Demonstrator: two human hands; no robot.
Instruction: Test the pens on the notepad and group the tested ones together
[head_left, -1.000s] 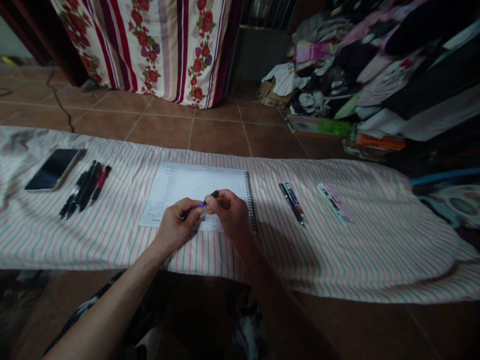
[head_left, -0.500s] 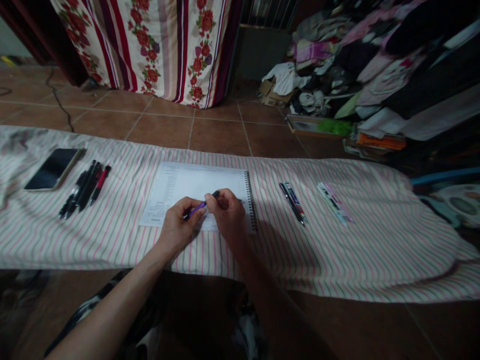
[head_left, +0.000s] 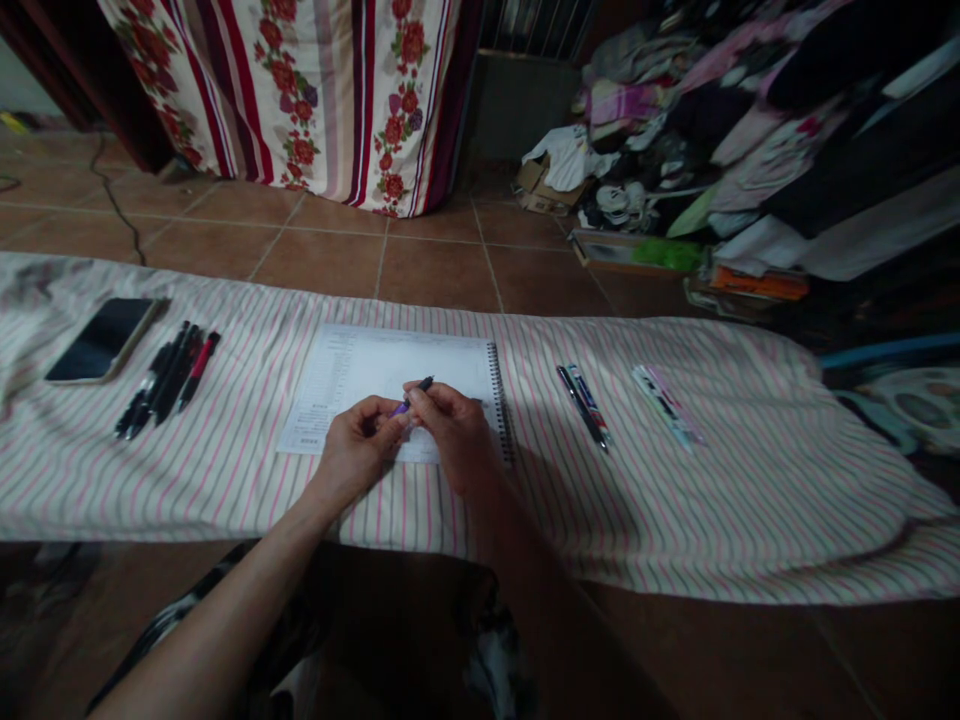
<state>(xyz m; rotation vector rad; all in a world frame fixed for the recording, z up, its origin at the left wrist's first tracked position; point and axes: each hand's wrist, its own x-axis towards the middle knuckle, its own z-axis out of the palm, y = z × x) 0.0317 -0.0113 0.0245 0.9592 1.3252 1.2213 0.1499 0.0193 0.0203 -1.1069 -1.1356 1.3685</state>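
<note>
Left fingers point(head_left: 391, 431) and right fingers point(head_left: 429, 408) seem closed on purple pen point(head_left: 400, 408).

Brn tile flr point(head_left: 435, 270) — curtain point(head_left: 315, 110) (flowered)

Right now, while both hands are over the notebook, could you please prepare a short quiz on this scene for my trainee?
1. Which lies nearest to the smartphone: (a) the mostly black pens, (b) the pastel pens, or (c) the spiral notebook?
2. True or false: the notebook's coil binding is on its left edge, as seen in the view.
3. Fill the gap: the left hand and the right hand both hold one ____ pen.

Key: 1. a. 2. False; the coil runs along the right edge of the spiral notebook. 3. purple-and-black.
</note>
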